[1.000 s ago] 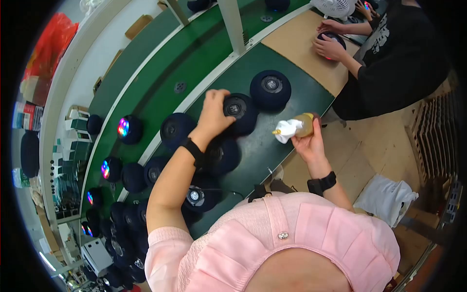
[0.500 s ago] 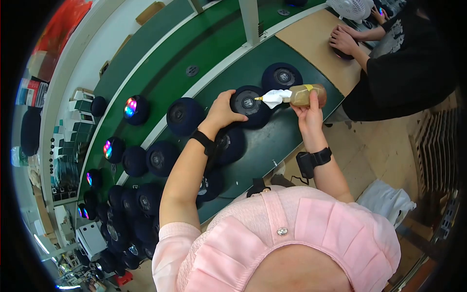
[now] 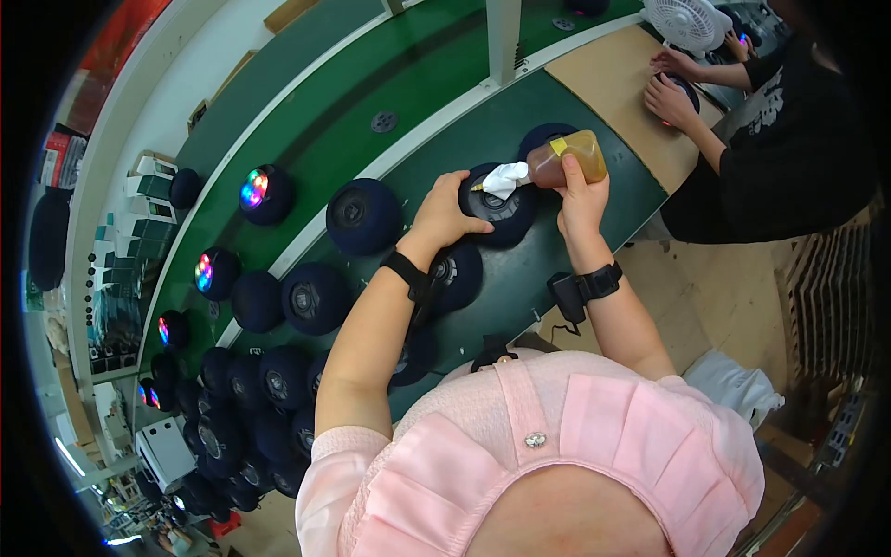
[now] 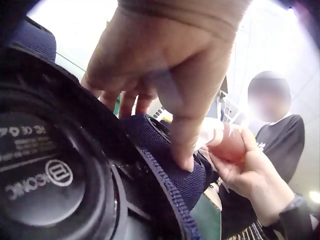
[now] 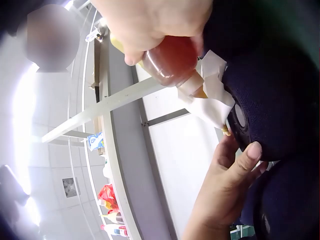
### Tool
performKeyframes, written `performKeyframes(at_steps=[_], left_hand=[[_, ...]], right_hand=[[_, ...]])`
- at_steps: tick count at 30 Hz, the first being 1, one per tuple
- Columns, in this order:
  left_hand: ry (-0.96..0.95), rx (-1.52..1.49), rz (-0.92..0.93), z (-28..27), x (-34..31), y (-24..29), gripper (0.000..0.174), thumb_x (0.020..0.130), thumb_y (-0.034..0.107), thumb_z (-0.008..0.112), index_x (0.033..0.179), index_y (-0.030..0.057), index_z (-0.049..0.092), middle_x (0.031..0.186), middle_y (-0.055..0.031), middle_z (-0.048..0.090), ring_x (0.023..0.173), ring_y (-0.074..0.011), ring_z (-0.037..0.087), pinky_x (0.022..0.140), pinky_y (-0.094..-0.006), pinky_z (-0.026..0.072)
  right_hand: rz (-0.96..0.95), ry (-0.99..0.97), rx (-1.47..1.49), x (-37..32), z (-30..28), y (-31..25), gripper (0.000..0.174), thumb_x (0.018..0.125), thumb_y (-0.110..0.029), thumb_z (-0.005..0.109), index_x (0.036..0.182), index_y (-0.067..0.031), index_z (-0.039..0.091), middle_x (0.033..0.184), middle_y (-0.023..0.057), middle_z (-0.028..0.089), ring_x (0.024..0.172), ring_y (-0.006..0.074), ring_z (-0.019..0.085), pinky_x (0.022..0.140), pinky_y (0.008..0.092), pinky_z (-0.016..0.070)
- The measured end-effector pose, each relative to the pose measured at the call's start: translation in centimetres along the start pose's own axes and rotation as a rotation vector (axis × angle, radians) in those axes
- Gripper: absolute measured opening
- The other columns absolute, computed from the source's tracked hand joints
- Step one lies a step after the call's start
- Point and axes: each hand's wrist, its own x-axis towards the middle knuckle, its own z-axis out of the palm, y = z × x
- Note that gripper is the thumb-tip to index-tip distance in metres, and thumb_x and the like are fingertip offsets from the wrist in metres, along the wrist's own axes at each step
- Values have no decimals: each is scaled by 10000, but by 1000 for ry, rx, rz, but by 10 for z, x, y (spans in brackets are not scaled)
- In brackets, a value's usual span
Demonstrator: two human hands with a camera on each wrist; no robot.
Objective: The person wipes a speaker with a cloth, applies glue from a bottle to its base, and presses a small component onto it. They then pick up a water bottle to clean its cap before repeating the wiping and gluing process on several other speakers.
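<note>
The left hand (image 3: 444, 221) grips the side of a round navy fabric-covered unit (image 3: 510, 226), whose dark recessed base faces up. In the left wrist view, the thumb of the left hand (image 4: 165, 65) lies on the navy fabric (image 4: 170, 165). Held in the right hand (image 3: 583, 200) is a squeeze bottle (image 3: 583, 156) of amber liquid, tipped sideways, with white wrapping (image 3: 506, 179) round its neck. Its thin yellowish nozzle points at the base's edge; the right wrist view shows the nozzle (image 5: 226, 131) beside the rim. Whether they touch, I cannot tell.
Navy units (image 3: 363, 216) stand to the left and below on the green table (image 3: 436, 162); another (image 3: 548, 137) is partly behind the bottle. A white post (image 3: 503, 42) rises at the back. At right, a person in black (image 3: 784, 148) works by a cardboard sheet (image 3: 613, 79).
The right hand has brought the bottle up and left, from beside the units to over the gripped one. The left hand has kept its hold on the unit while the head view shifted.
</note>
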Motion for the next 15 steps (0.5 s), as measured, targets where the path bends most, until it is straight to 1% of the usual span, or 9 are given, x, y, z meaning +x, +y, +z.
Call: performKeyframes(at_steps=[1,2,4,5,7,9,11,15], left_hand=[[11,10,5,0,0,0,884,486,205,836,1239,-2,419,1230,-159,450,1140,-294,453,965,-327,372],[21,20,10,0,0,-1,882,477,201,833,1231,-3,424,1227,-144,454,1128,-298,460,949,-333,387],[18,12,8,-2,0,0,879,478,201,833,1229,-3,424,1227,-141,454,1127,-297,462,947,-332,388],[14,13,9,-2,-1,1,876,480,201,833,1227,-2,425,1227,-139,454,1125,-295,464,945,-332,390],[11,10,7,-3,-1,1,873,481,200,833,1227,0,426,1228,-137,454,1124,-293,465,943,-332,392],[9,12,9,-4,-2,3,871,482,200,834,1226,2,426,1230,-134,454,1124,-292,467,940,-332,394],[-10,13,-19,-6,-3,6,872,504,202,839,1239,-2,417,1220,-168,457,1143,-291,453,971,-325,366],[-3,6,-1,-5,-3,2,872,504,204,839,1239,0,417,1224,-167,454,1142,-290,454,971,-324,367]], right_hand=[[-7,11,-36,1,0,2,486,733,-200,742,1081,-13,459,980,71,563,831,145,578,668,259,499],[-5,9,-42,2,0,3,486,733,-200,742,1081,-13,459,980,71,563,831,145,578,668,259,499],[-135,-9,-70,4,0,5,534,719,-210,756,1102,0,449,1012,72,553,898,145,551,776,263,461],[-131,-11,-76,4,1,4,534,719,-210,756,1102,0,449,1012,72,553,898,145,551,776,263,461],[-254,-9,-246,3,5,-2,576,709,-226,766,1119,13,440,1035,75,546,950,149,528,858,276,421],[-271,-25,-267,1,8,-6,584,706,-234,769,1119,15,440,1037,77,546,949,150,530,857,277,422],[-291,-41,-285,-1,11,-9,593,703,-242,772,1120,17,439,1040,79,546,948,152,532,856,277,423],[-313,-60,-225,-7,12,-10,607,702,-234,773,1131,18,426,1061,79,536,955,151,531,856,278,422]])
